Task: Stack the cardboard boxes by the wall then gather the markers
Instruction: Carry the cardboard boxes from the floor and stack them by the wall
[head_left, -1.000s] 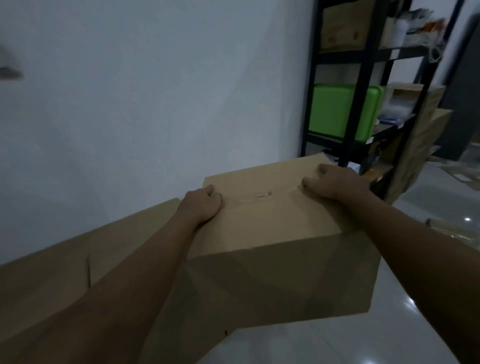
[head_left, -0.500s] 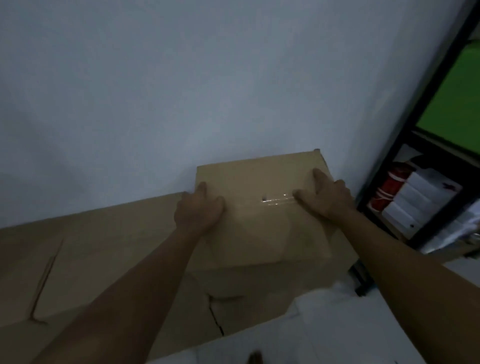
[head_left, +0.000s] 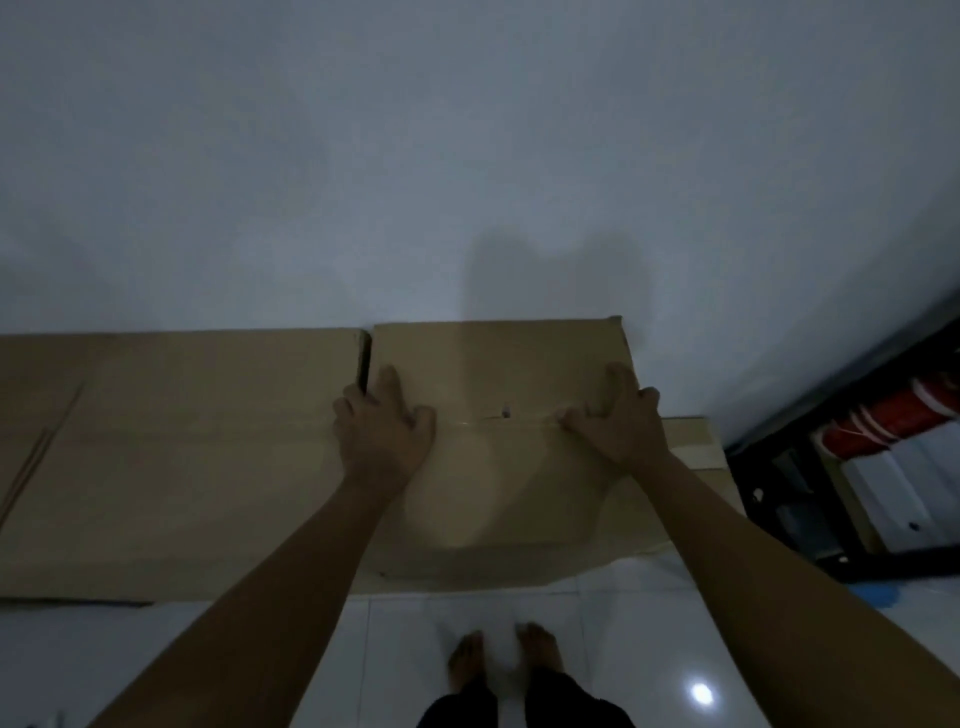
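Note:
A small taped cardboard box (head_left: 498, 499) sits pushed against the white wall (head_left: 467, 156), on top of a lower cardboard box (head_left: 693, 441) whose edge shows at its right. My left hand (head_left: 382, 428) rests on the small box's top near its left edge, fingers spread. Near the right edge, my right hand (head_left: 618, 423) presses on the same top, fingers spread along the tape seam. A wide, flat cardboard box (head_left: 171, 462) stands right beside it on the left, about level with its top. No markers are in view.
A black shelf rack (head_left: 753, 467) stands close on the right, holding a red item (head_left: 883, 423) and white containers (head_left: 893, 493). My bare feet (head_left: 501, 660) stand on glossy white floor tiles (head_left: 649, 623). A blue scrap (head_left: 878, 592) lies by the rack's foot.
The small box went from being carried in the air to lying against the wall on the lower box. My hands stayed on its top, and my view tipped downward.

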